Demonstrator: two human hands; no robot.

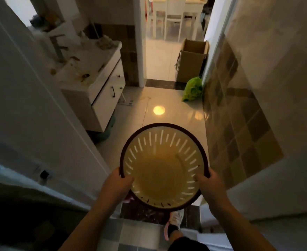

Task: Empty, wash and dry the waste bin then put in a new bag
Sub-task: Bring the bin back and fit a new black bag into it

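Observation:
A round yellow waste bin [164, 169] with slotted sides and a dark rim is carried in front of me, its open top facing the camera. It looks empty inside and has no bag in it. My left hand [119, 182] grips the rim on the left, thumb over the edge. My right hand [209, 183] grips the rim on the right the same way. A tied green bag [193, 89] lies on the floor ahead, against the right wall.
A white vanity cabinet [105, 87] with a cluttered sink top stands at the left. An open cardboard box [192, 60] sits in the doorway ahead. White door frames flank me left and right. A tiled wall [239, 115] runs along the right. My shoe [174, 221] shows below the bin.

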